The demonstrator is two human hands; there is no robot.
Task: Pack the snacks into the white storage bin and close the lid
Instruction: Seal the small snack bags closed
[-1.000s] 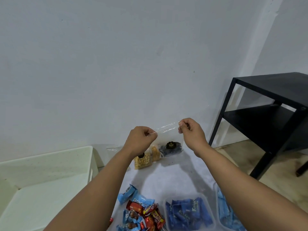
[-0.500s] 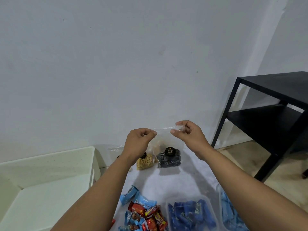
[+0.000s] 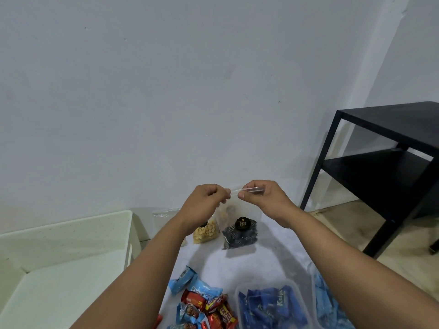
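My left hand and my right hand pinch the top strip of a clear zip bag, held up in front of the wall. The bag hangs between my hands and holds a dark snack pack with a black round label. A clear pack of pale nuts shows just left of it, partly behind my left wrist. The white storage bin stands open at the lower left, with nothing visible in it. Loose blue and red candy wrappers lie on the white surface near me.
Two clear tubs hold blue wrapped snacks: one in front and one at the right edge. A black metal shelf table stands to the right on the beige floor. A plain white wall fills the background.
My hands have come closer together along the bag's top strip. The bag with the dark pack now hangs lower and nearer the middle.
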